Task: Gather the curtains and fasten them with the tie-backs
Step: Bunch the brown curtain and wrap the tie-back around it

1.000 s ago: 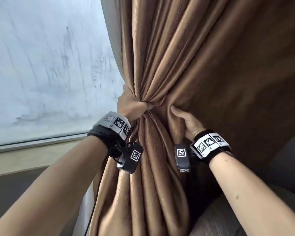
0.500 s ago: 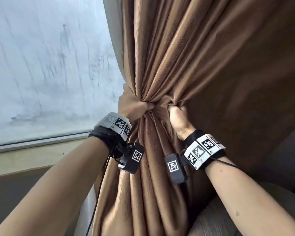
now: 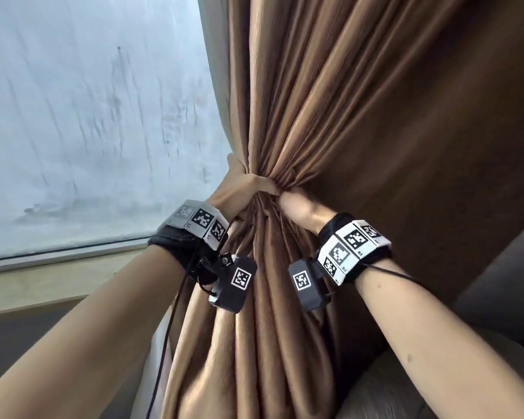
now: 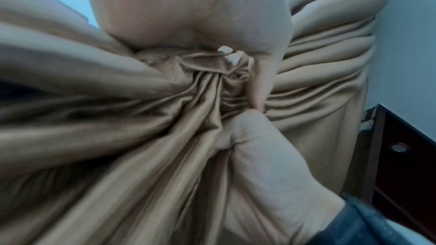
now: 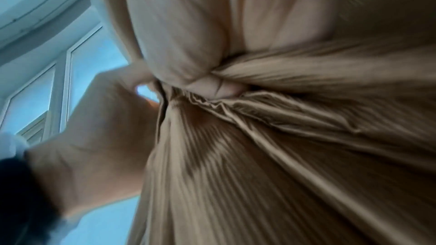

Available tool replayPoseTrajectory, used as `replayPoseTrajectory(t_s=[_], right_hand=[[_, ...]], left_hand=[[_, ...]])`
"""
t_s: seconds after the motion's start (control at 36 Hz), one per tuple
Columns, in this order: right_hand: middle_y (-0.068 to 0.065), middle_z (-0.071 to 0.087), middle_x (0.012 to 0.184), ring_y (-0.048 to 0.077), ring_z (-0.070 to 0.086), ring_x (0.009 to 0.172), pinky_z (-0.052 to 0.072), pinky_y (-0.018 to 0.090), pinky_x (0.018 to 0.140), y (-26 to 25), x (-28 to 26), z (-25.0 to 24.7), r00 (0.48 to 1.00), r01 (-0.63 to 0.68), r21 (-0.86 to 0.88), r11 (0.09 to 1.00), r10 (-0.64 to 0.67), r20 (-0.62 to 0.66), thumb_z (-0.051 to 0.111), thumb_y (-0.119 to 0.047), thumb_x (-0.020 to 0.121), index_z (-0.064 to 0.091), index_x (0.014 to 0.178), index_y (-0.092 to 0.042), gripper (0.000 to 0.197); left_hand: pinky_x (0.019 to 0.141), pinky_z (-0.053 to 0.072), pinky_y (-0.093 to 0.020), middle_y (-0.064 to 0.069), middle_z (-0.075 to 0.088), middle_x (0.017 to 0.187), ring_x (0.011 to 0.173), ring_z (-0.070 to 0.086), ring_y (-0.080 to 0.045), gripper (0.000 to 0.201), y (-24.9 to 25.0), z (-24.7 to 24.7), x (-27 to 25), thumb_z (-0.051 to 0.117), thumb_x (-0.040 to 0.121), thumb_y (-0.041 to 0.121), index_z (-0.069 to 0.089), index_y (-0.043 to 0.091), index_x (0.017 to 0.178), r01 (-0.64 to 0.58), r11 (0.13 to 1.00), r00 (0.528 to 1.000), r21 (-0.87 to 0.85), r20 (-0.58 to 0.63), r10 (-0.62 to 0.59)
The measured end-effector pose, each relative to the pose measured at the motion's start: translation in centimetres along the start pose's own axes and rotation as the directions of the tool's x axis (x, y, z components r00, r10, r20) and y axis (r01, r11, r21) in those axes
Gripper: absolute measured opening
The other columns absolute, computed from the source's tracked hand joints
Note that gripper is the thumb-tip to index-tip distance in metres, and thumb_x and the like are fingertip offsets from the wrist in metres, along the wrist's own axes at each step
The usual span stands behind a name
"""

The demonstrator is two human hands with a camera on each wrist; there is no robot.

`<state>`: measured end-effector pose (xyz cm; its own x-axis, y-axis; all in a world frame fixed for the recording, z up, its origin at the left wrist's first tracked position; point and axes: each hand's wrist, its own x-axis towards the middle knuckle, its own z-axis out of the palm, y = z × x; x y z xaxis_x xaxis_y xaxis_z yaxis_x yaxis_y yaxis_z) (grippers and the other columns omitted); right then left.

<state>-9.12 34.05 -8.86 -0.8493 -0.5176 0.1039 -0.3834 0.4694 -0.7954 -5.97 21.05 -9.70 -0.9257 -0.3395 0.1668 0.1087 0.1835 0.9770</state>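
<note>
Brown curtain (image 3: 330,122) found gathered to a tight waist beside the window (image 3: 88,116). Left hand (image 3: 239,189) and right hand (image 3: 300,211) both clenched round that waist, touching. No tie-back identified with certainty; fastening judged outstanding.

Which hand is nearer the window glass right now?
Left. The left hand grips the gathered curtain on its window-side edge, right beside the window glass. The right hand grips the same bunch on the far side, away from the glass.
</note>
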Motion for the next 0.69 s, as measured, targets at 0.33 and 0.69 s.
replayPoseTrajectory(t_s=[0.33, 0.69], right_hand=[[0.011, 0.064, 0.093, 0.022, 0.059, 0.086, 0.047, 0.021, 0.060, 0.1, -2.1, 1.6, 0.990, 0.026, -0.275, 0.961, 0.012, 0.138, 0.070, -0.005, 0.060, 0.067, 0.091, -0.002, 0.031], [-0.004, 0.068, 0.081, 0.009, 0.062, 0.076, 0.048, 0.019, 0.069, 7.9, -0.2, -2.8, 0.925, -0.022, 0.839, 0.544, 0.328, -0.189, 0.054, -0.015, 0.088, 0.065, 0.084, -0.019, 0.013]], left_hand=[[0.080, 0.043, -0.033, -0.001, 0.053, 0.103, 0.101, 0.060, -0.030, 0.091, 0.5, 3.0, -0.7, 0.090, 0.059, 0.043, 0.032, 0.009, 0.121, -0.019, 0.932, 0.943, 0.361, -0.304, 0.137], [0.094, 0.041, -0.029, -0.011, 0.056, 0.128, 0.119, 0.054, -0.031, 0.080, -0.1, 1.4, 0.3, 0.083, 0.070, 0.024, 0.036, 0.009, 0.133, -0.018, 0.953, 0.942, 0.303, -0.314, 0.118]])
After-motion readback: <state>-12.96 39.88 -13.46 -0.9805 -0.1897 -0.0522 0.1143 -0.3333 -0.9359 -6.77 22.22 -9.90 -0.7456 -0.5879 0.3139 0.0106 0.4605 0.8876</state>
